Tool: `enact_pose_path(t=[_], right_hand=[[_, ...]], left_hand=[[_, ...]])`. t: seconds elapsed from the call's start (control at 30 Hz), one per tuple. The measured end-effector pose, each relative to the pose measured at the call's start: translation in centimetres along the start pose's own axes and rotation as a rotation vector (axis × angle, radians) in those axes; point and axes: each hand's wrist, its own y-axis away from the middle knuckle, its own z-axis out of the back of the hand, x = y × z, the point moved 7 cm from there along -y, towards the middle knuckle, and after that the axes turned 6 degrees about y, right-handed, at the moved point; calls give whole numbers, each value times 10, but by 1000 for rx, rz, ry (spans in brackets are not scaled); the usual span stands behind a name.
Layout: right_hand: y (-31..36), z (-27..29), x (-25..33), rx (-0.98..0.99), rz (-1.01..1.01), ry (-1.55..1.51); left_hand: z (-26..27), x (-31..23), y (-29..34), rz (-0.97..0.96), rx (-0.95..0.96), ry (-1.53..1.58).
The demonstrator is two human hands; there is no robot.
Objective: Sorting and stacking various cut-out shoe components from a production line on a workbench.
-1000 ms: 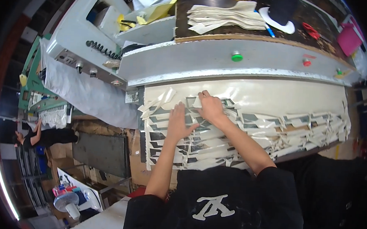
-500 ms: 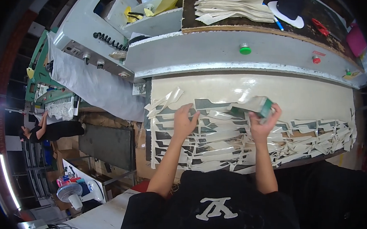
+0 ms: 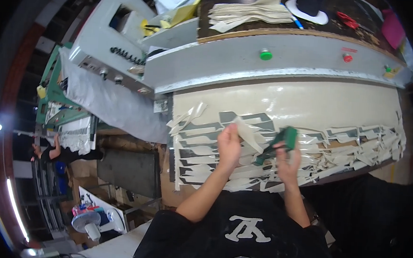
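The left hand is raised over the work, its thumb and fingers pinched together on the near edge of a thin, pale cream, slightly curved strip of sheet material, whose other end reaches rightward toward the right hand. That hand has its thumb and fingers curled around a dark green, elongated tool with a block-like upper end; blur hides exactly how each finger sits. The tool slants from the block end, beside the right fingers, down leftward to a narrower end near the strip. Both are above a large, glossy cream sheet, unbroken along its far side and cut into rows of ragged, narrow webs along its near side, with a grey-green surface showing through the gaps. Beyond the sheet runs a long grey metal beam carrying 1 round green button, 1 round red button and 1 smaller green button farther right. On the dark tabletop behind it lie a fanned stack of cream cut pieces and a slim blue pen. Far left, 1 other person in dark clothing reaches toward a green machine.
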Motion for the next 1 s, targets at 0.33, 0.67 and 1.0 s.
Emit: enact_pose_path(t=[0.33, 0.67, 1.0], right_hand=[[-47, 56, -3, -34, -24, 221], [-27, -40, -2, -1, 121, 342], [48, -179, 6, 364, -522, -1107]], left_hand=[[253, -134, -15, -465, -91, 584], [147, -102, 11, -184, -238, -119], [62, -59, 64, 93, 339, 21]])
